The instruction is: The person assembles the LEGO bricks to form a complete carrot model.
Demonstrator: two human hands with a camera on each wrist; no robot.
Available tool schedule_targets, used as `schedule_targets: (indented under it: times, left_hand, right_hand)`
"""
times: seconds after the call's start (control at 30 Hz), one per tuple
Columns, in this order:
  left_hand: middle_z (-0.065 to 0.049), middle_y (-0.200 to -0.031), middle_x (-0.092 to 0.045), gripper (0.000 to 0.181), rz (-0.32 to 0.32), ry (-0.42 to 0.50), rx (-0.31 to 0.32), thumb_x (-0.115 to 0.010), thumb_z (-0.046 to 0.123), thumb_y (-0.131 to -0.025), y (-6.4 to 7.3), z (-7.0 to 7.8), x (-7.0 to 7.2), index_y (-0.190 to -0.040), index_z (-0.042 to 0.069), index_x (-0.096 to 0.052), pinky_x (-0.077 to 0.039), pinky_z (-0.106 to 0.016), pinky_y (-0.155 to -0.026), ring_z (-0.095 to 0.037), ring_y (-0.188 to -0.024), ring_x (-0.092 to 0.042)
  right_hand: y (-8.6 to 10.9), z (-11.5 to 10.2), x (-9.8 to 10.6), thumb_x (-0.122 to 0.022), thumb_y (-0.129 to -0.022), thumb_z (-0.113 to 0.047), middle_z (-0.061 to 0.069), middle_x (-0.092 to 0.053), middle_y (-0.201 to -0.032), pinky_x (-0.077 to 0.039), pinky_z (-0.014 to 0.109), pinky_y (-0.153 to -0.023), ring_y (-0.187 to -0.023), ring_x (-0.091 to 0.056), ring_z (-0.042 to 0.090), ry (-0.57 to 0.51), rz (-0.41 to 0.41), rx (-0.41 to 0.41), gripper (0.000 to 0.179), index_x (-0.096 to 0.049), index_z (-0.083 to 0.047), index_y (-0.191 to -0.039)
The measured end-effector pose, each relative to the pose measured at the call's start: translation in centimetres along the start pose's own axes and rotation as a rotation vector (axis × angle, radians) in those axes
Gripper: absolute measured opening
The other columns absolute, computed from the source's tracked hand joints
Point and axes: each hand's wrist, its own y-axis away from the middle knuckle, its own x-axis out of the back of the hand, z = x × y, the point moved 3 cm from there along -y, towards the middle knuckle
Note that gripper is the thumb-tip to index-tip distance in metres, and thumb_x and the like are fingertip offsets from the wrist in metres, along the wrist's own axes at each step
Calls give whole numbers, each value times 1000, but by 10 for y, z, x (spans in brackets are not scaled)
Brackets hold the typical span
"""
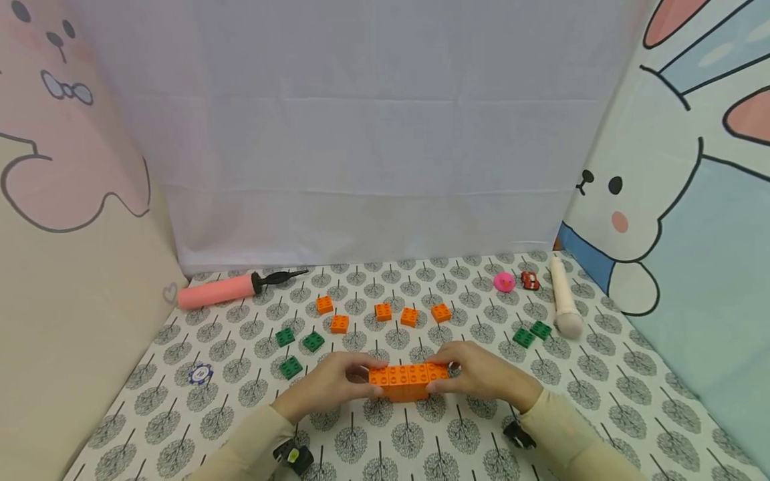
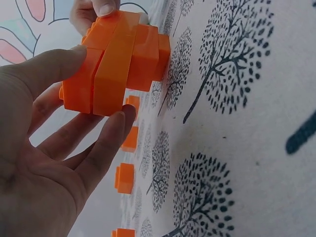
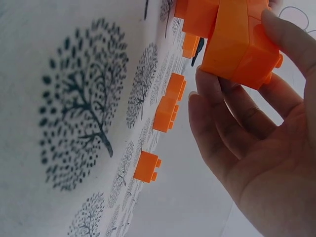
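Both hands grip an orange toy brick structure (image 1: 408,382), one at each end. It is built of stacked bricks, with a row of studs on top and a narrower lower part. The left hand (image 1: 329,385) pinches the left end, thumb on the near side and fingers on the far side. At the other end, the right hand (image 1: 484,374) holds the bricks the same way. From the left wrist, the structure's stepped underside (image 2: 143,59) shows close to the patterned cloth. The right wrist view shows the thumb pressing the top-layer brick (image 3: 259,59), fingers behind.
Beyond the hands lie several loose orange bricks (image 1: 383,312). Green bricks (image 1: 313,341) lie left, and two more green bricks (image 1: 524,337) right. A pink pump (image 1: 216,292), poker chip (image 1: 200,374), pink duck (image 1: 504,282), red toy car (image 1: 530,280) and pale stick (image 1: 563,294) surround them.
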Motion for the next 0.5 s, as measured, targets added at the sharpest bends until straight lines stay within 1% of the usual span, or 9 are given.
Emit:
schedule_targets:
  times: [0.2, 0.33, 0.5]
  left_hand:
    - [0, -120, -69, 49, 9, 1, 2, -79, 34, -85, 0, -2, -1, -128, 15, -68, -56, -24, -83, -10, -95, -67]
    - [1, -119, -69, 48, 8, 7, 15, -79, 36, -83, -1, -3, -1, -127, 17, -68, -56, -24, -82, -9, -94, -68]
    - [2, -118, -69, 46, 8, -5, 13, -79, 37, -83, -2, -5, 0, -125, 20, -69, -56, -25, -82, -9, -93, -67]
  right_hand:
    - [0, -1, 0, -69, -89, -52, -4, -70, -114, -53, 39, -93, -101, -62, 9, -10, 3, 2, 57, -69, -9, -125]
    - [0, -2, 1, -69, -89, -51, -5, -70, -113, -53, 37, -92, -101, -62, 8, -5, 8, 14, 55, -70, -10, -125]
    - [0, -1, 1, -70, -89, -50, -4, -70, -113, -53, 36, -92, -100, -62, 9, 3, 10, 23, 55, -70, -9, -124]
